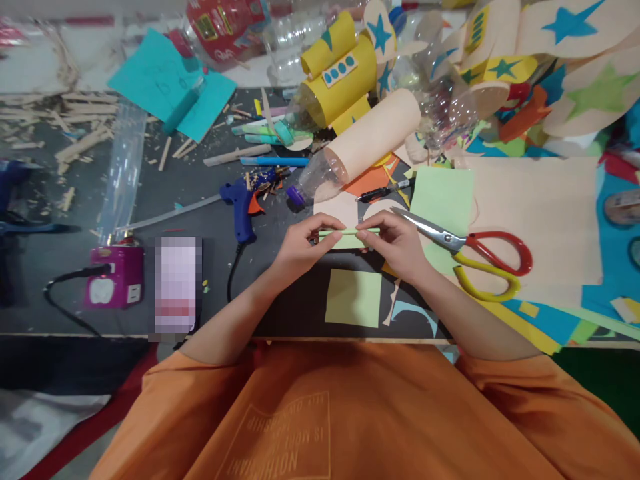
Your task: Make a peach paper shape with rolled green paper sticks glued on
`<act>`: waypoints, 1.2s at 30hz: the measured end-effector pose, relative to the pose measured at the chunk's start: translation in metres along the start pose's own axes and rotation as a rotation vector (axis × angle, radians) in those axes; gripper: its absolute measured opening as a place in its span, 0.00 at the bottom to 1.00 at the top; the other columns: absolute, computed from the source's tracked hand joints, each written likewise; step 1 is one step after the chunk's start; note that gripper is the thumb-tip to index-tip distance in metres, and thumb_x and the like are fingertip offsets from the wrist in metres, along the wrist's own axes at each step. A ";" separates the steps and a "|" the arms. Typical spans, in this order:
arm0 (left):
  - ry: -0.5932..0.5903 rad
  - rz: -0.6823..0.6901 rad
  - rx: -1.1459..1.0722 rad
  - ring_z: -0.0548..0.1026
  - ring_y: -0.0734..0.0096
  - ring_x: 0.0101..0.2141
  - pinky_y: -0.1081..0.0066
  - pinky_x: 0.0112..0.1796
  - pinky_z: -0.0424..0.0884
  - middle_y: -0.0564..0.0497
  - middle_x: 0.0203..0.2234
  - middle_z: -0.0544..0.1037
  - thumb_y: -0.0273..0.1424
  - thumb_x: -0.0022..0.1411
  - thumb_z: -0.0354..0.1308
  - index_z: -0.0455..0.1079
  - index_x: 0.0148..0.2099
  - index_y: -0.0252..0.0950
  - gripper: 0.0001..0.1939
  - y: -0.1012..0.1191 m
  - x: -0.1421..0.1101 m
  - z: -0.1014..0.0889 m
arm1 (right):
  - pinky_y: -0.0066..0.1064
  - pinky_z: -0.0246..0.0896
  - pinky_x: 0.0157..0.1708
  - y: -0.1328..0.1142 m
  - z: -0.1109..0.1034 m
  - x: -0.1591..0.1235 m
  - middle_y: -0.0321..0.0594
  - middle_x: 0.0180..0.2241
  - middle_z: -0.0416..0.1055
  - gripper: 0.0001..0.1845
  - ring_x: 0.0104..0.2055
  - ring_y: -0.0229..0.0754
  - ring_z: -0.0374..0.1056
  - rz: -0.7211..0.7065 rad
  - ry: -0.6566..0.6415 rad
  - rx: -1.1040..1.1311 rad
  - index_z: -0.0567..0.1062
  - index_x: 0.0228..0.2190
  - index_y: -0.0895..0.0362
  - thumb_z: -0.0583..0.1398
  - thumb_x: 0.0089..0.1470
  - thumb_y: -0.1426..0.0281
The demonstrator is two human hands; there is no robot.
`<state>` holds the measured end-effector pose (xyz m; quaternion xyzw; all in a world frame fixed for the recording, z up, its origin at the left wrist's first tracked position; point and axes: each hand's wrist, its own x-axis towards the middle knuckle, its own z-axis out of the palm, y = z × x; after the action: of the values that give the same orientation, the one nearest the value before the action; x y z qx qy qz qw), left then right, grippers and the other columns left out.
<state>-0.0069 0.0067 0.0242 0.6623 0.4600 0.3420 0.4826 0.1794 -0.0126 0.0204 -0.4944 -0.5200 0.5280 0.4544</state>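
Between my two hands, a light green piece of paper (350,233) is held level, its upper edge seen as a narrow rolled or folded strip. The fingers of my left hand (309,243) pinch its left end, and those of my right hand (395,241) pinch the right end. Just below lies a square of pale green paper (353,298) on the dark table. Scissors (457,243) with one red and one yellow handle rest beside my right hand, partly on a green sheet (443,200). Cream paper (336,200) lies behind the hands.
A blue glue gun (244,207), a purple power adapter (115,277) and a phone (176,285) sit to the left. Behind are a paper-wrapped bottle (380,137), a yellow-wrapped bottle (345,80) and a black pen (384,191). Wood scraps (87,140) litter the far left.
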 end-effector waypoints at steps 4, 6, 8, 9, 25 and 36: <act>0.013 -0.003 0.026 0.74 0.74 0.30 0.74 0.29 0.65 0.52 0.30 0.80 0.32 0.60 0.58 0.74 0.35 0.37 0.06 0.000 0.000 0.000 | 0.31 0.67 0.25 0.003 0.000 0.000 0.34 0.26 0.72 0.16 0.23 0.34 0.65 -0.039 -0.019 0.006 0.75 0.27 0.54 0.66 0.49 0.54; 0.023 0.004 0.028 0.74 0.73 0.30 0.74 0.28 0.64 0.52 0.30 0.79 0.32 0.59 0.59 0.74 0.34 0.37 0.05 0.000 0.000 0.001 | 0.31 0.67 0.26 0.003 0.000 0.000 0.35 0.27 0.72 0.14 0.25 0.35 0.67 -0.082 -0.013 -0.008 0.76 0.27 0.54 0.66 0.50 0.56; 0.032 0.006 0.014 0.74 0.73 0.30 0.74 0.29 0.65 0.52 0.30 0.79 0.32 0.58 0.59 0.74 0.35 0.37 0.05 0.000 0.000 0.001 | 0.32 0.66 0.27 0.003 0.000 0.000 0.36 0.27 0.73 0.13 0.27 0.37 0.68 -0.109 -0.007 -0.029 0.76 0.26 0.53 0.66 0.50 0.57; 0.031 -0.003 0.001 0.75 0.73 0.30 0.74 0.30 0.66 0.52 0.30 0.79 0.32 0.58 0.59 0.74 0.36 0.37 0.05 0.000 0.000 0.001 | 0.32 0.66 0.28 0.002 0.000 0.000 0.36 0.27 0.73 0.12 0.28 0.37 0.68 -0.109 -0.005 -0.040 0.76 0.27 0.53 0.66 0.50 0.57; -0.002 -0.036 -0.043 0.73 0.74 0.29 0.75 0.28 0.66 0.52 0.27 0.78 0.31 0.54 0.57 0.73 0.29 0.36 0.05 0.005 0.001 0.000 | 0.30 0.64 0.32 -0.001 0.001 -0.002 0.35 0.29 0.71 0.08 0.30 0.36 0.66 -0.015 -0.116 -0.045 0.71 0.33 0.54 0.63 0.51 0.65; -0.030 -0.192 -0.312 0.68 0.78 0.25 0.76 0.30 0.66 0.58 0.23 0.69 0.40 0.45 0.69 0.62 0.31 0.38 0.20 0.004 0.001 0.006 | 0.26 0.59 0.26 -0.003 0.019 -0.012 0.27 0.23 0.65 0.18 0.23 0.32 0.61 0.156 -0.178 0.121 0.64 0.35 0.53 0.67 0.44 0.67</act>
<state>0.0000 0.0056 0.0258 0.5374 0.4553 0.3516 0.6166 0.1617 -0.0260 0.0230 -0.4564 -0.4855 0.6337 0.3931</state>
